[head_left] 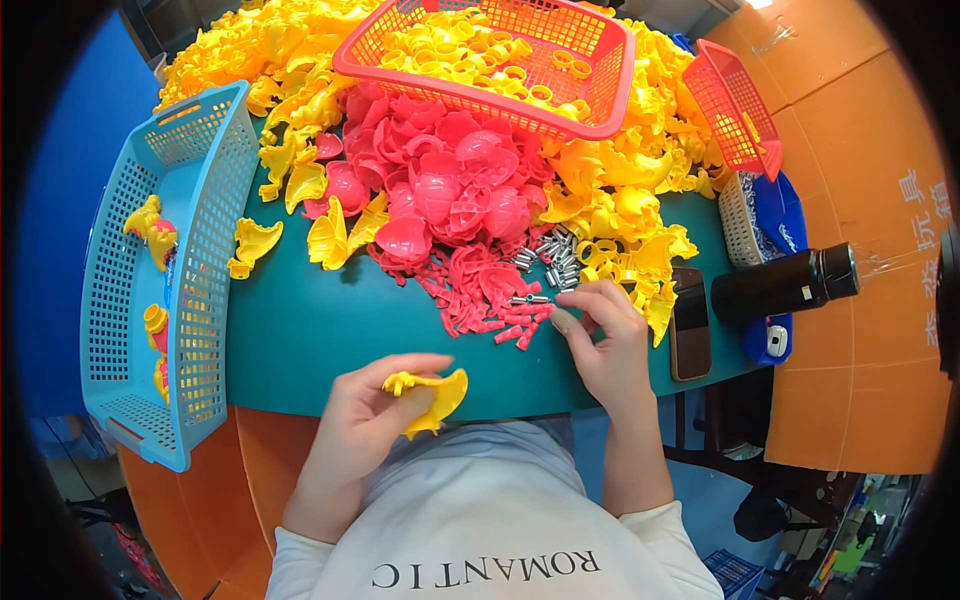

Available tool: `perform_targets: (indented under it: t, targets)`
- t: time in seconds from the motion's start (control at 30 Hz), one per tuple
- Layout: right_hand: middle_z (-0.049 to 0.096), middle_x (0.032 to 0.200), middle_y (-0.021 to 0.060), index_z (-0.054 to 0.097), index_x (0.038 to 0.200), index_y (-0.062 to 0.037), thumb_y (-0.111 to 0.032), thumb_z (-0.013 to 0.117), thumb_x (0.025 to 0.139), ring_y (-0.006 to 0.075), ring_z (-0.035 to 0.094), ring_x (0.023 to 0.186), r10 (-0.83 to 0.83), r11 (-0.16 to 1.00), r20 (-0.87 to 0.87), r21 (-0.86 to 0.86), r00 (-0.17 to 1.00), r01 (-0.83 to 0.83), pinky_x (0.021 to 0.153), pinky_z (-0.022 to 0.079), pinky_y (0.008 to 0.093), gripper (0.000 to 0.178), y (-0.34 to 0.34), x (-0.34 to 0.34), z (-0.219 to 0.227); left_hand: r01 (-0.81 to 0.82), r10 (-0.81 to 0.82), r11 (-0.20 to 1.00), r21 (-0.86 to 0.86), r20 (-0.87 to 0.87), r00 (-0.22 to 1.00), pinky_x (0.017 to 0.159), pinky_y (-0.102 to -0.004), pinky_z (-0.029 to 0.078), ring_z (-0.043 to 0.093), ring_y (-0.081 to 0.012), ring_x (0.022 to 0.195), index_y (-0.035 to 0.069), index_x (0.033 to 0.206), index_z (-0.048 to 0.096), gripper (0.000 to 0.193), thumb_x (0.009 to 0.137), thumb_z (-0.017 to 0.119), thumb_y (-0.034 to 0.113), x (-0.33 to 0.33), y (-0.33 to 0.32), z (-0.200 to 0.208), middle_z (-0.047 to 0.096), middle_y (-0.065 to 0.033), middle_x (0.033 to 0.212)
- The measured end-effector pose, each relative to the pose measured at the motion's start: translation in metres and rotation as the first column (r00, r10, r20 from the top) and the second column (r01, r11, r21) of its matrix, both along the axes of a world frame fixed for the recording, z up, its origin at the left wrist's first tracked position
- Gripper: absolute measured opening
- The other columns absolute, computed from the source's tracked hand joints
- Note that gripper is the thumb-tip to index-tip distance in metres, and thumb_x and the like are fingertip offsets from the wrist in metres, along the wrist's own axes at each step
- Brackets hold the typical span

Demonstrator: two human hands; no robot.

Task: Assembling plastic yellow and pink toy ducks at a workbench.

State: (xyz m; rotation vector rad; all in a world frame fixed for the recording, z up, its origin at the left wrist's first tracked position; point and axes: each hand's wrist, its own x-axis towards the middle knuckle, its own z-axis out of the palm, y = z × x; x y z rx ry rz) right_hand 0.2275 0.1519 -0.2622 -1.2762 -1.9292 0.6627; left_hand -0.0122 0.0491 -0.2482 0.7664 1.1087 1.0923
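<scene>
My left hand (365, 420) holds a yellow molded plastic shell (440, 400) with a curved, jagged edge, above the table's front edge. Over the table my right hand (605, 330) reaches to the small parts, thumb and forefinger slightly apart, with nothing visible between them. Close to those fingertips lie small silver metal cylinders (560, 262) and short pink plastic pegs (510, 333). Behind them rises a heap of pink rounded shells (440, 190). More yellow shells (625, 215) are piled around the pink heap, and a loose yellow shell (253, 245) rests on the left.
A red basket (480, 85) of yellow rings sits on the piles. On the left, a blue basket (215, 270) contains some yellow-and-pink pieces. To the right are a phone (690, 325), a black bottle (785, 283), a tilted red basket (730, 105) and a white basket (738, 220). The tabletop (300, 340) is green.
</scene>
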Motion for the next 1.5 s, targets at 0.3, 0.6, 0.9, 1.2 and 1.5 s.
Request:
perform_targets:
  t: [0.3, 0.6, 0.9, 1.2, 1.5]
  targets:
    - [0.055, 0.086, 0.0091, 0.066, 0.081, -0.0024, -0.004, 0.071, 0.075, 0.029, 0.054, 0.088, 0.115, 0.993, 0.335, -0.005, 0.935, -0.12, 0.08, 0.044, 0.0382, 0.008, 0.027, -0.015, 0.008, 0.257, -0.094, 0.947, -0.191, 0.6, 0.795, 0.076, -0.0388, 0.057, 0.061, -0.0197, 0.089, 0.006, 0.136, 0.035, 0.044, 0.096, 0.051, 0.013, 0.04, 0.013, -0.011, 0.052, -0.0122, 0.112]
    - [0.061, 0.092, 0.0087, 0.061, 0.088, -0.0016, 0.003, 0.066, 0.078, 0.0271, 0.059, 0.09, 0.319, 0.932, 0.142, 0.132, 0.937, -0.337, 0.08, 0.046, 0.0362, 0.012, 0.028, -0.004, 0.01, 0.269, -0.145, 0.945, -0.186, 0.501, 0.853, 0.046, -0.0287, 0.05, 0.055, -0.0141, 0.064, 0.005, 0.122, 0.046, 0.028, 0.097, 0.048, 0.019, 0.043, 0.02, -0.018, 0.057, -0.009, 0.105]
    - [0.067, 0.088, 0.0111, 0.068, 0.089, 0.0002, 0.011, 0.069, 0.07, 0.0226, 0.066, 0.079, 0.651, 0.747, -0.221, 0.022, 0.726, -0.664, 0.068, 0.053, 0.0293, 0.021, 0.003, -0.003, 0.024, 0.436, -0.32, 0.881, -0.185, 0.447, 0.836, 0.044, -0.0235, 0.047, 0.054, -0.0081, 0.059, 0.005, 0.12, 0.047, 0.027, 0.098, 0.048, 0.02, 0.039, 0.024, -0.016, 0.057, -0.0056, 0.084]
    - [0.066, 0.089, 0.011, 0.068, 0.087, 0.0003, 0.014, 0.064, 0.065, 0.0242, 0.064, 0.078, 0.672, 0.737, -0.168, 0.063, 0.721, -0.673, 0.067, 0.052, 0.0301, 0.026, -0.001, -0.007, 0.03, 0.477, -0.403, 0.87, -0.124, 0.378, 0.833, 0.044, -0.0211, 0.045, 0.053, -0.0056, 0.055, 0.004, 0.121, 0.047, 0.028, 0.1, 0.044, 0.022, 0.037, 0.022, -0.009, 0.056, -0.0034, 0.082]
    - [0.066, 0.088, 0.0108, 0.068, 0.086, 0.0008, 0.012, 0.063, 0.064, 0.0242, 0.064, 0.077, 0.737, 0.666, -0.183, 0.031, 0.651, -0.745, 0.065, 0.051, 0.0299, 0.025, 0.0, -0.004, 0.028, 0.516, -0.454, 0.846, -0.135, 0.327, 0.829, 0.045, -0.0209, 0.042, 0.052, -0.0069, 0.056, 0.002, 0.119, 0.048, 0.026, 0.101, 0.041, 0.02, 0.036, 0.016, -0.012, 0.057, -0.0048, 0.084]
